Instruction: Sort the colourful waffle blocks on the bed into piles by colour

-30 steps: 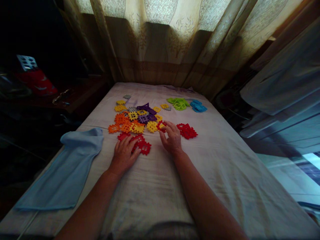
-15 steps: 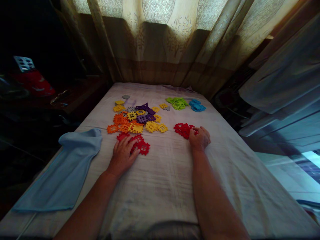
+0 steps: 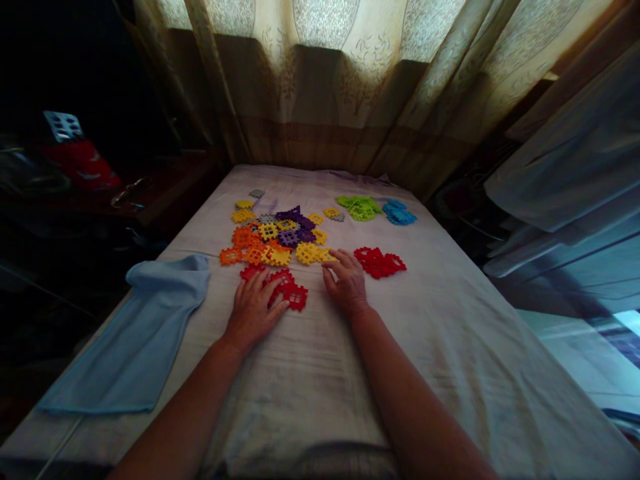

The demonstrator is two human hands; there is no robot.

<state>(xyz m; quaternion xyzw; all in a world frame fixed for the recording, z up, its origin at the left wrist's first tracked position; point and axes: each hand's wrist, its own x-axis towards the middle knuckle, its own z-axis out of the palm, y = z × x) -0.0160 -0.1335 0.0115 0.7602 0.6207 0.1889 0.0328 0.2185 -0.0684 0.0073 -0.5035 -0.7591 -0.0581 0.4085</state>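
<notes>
My left hand lies with its fingers spread over several red interlocking plastic tiles at the near side of the mixed heap. My right hand hovers or rests just right of them, fingers apart and slightly bent, its fingertips by some yellow tiles; nothing shows in it. A second group of red tiles lies to its right. Behind my hands the heap holds orange tiles, purple tiles and a few grey ones.
Green tiles and blue tiles lie in separate piles at the back right. A light blue cloth is spread along the bed's left side. Curtains hang behind, and a dark side table stands at the left.
My right hand has left the red tiles on the right and moved leftward, near the yellow tiles. My left hand stays on the red tiles; the view has shifted slightly.
</notes>
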